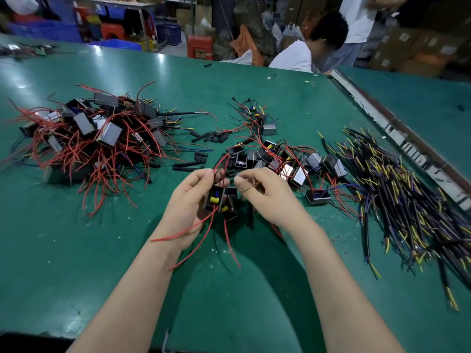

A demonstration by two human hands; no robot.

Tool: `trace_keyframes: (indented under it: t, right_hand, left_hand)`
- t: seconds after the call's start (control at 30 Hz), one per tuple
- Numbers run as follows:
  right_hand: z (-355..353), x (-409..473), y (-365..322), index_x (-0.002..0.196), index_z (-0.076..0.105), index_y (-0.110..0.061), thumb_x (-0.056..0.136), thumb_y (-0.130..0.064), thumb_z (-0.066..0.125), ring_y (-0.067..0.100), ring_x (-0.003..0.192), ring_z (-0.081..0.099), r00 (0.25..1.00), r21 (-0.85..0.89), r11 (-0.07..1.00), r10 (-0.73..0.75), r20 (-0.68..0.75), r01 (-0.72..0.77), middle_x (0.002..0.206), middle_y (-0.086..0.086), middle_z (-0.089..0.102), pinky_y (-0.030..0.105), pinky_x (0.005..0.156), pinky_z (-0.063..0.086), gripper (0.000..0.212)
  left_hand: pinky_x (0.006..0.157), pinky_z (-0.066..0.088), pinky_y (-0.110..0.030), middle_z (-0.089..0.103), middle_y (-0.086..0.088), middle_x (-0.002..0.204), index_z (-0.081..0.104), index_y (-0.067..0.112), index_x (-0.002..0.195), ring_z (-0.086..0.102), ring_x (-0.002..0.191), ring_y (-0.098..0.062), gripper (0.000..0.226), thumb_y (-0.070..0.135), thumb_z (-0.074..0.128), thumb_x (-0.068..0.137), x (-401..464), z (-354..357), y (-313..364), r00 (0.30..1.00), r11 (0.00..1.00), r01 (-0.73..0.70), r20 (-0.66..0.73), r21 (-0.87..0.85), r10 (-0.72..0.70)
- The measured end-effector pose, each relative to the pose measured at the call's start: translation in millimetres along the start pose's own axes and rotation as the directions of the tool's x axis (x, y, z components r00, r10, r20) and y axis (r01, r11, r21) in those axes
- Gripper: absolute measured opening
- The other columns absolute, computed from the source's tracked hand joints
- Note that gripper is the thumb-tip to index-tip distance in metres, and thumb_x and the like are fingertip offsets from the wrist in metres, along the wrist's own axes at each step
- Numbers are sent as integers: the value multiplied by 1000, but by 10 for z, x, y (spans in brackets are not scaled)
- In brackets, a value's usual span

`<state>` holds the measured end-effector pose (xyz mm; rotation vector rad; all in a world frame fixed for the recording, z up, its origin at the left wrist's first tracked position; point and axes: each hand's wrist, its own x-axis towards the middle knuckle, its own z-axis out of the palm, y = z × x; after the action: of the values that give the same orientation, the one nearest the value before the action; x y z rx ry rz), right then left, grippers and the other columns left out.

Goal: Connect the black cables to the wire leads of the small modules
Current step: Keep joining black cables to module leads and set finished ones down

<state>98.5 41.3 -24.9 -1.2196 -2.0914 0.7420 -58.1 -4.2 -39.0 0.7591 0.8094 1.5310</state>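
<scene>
A green counter (76, 263) fills the view, with crates, boxes and a seated person beyond its far edge. Near the middle, the left hand (190, 202) grips small black modules (220, 201) with yellow parts inside, their red leads (193, 230) trailing toward the near edge. The right hand (265, 193), just beside it, has its fingers curled and pinching something too small to identify. Black cables (397, 197) with yellow tips lie heaped along the right edge. Finished modules (102, 131) pile toward the left edge, loose ones (285, 161) mid-counter.
</scene>
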Motion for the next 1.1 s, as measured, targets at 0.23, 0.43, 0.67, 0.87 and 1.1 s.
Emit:
trace_keyframes:
  t: [0.23,0.43,0.67,0.87,1.1]
  right_hand:
    - [-25,-22,-82,88,60,-17,96,-24,54,6,82,54,998,188,982,29,-48,-19,93,5,62,21,76,42,13]
    - [-160,7,-105,84,52,-12,98,-15,49,8,51,53,974,601,799,136,-182,1,68,-5,66,18,56,44,15]
    - [-240,-6,-134,81,58,-13,95,-14,56,8,49,46,958,687,727,206,-198,-14,67,-3,67,18,54,43,14]
    - [-258,-33,-172,82,59,-17,94,-13,56,7,50,47,974,713,700,187,-126,-43,81,-1,73,16,54,44,13]
    - [-271,-51,-184,88,67,-15,98,-13,50,7,53,54,964,753,603,192,182,-262,81,3,73,16,52,45,20]
  left_hand:
    - [59,55,-26,71,3,100,66,25,76,68,80,-11,9,29,58,79,-34,4,2,995,997,68,75,-40,-65]
    - [49,47,-15,73,5,93,63,29,96,64,71,-4,27,35,65,71,-6,-21,-8,998,995,59,-7,75,-58]
    - [56,46,-11,66,16,73,66,23,97,60,67,3,24,6,66,80,46,-68,-56,996,962,-59,-45,267,74]
    - [68,41,-5,71,13,77,66,27,91,60,71,6,14,17,57,92,18,-44,-175,968,808,-209,-2,551,252]
    - [67,47,-12,63,0,79,62,22,98,61,70,-1,16,11,58,86,39,-58,-59,978,930,-172,-56,325,200]
